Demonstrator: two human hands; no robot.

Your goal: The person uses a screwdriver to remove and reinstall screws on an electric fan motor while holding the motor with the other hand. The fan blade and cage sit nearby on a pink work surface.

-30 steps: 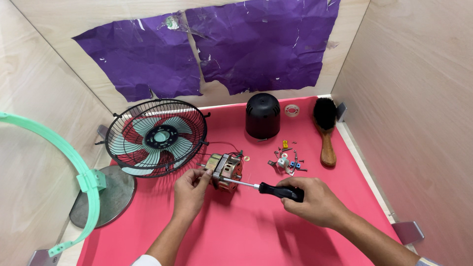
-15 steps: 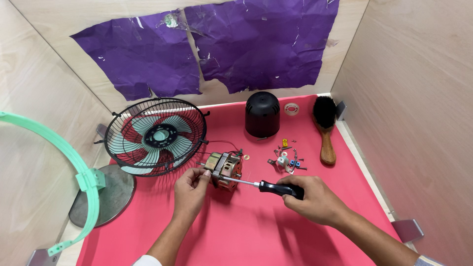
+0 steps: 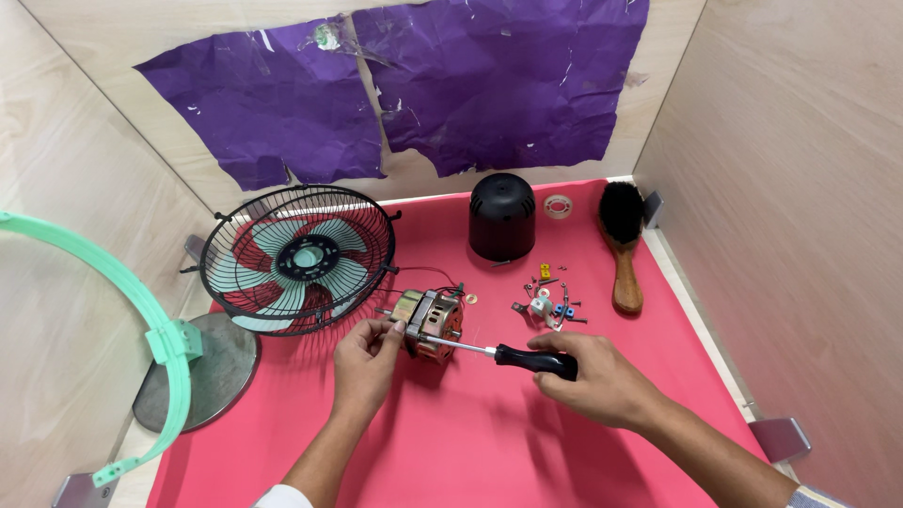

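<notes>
While steadied, motor (image 3: 433,323) apparently meets screwdriver (image 3: 515,356).

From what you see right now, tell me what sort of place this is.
Probably a small repair bench boxed in by plywood walls: a red mat carries a fan motor, a caged fan and loose small parts.

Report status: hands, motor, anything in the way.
Left hand grips motor. Right hand holds screwdriver, tip at motor. Loose small parts beside, not blocking.
</notes>
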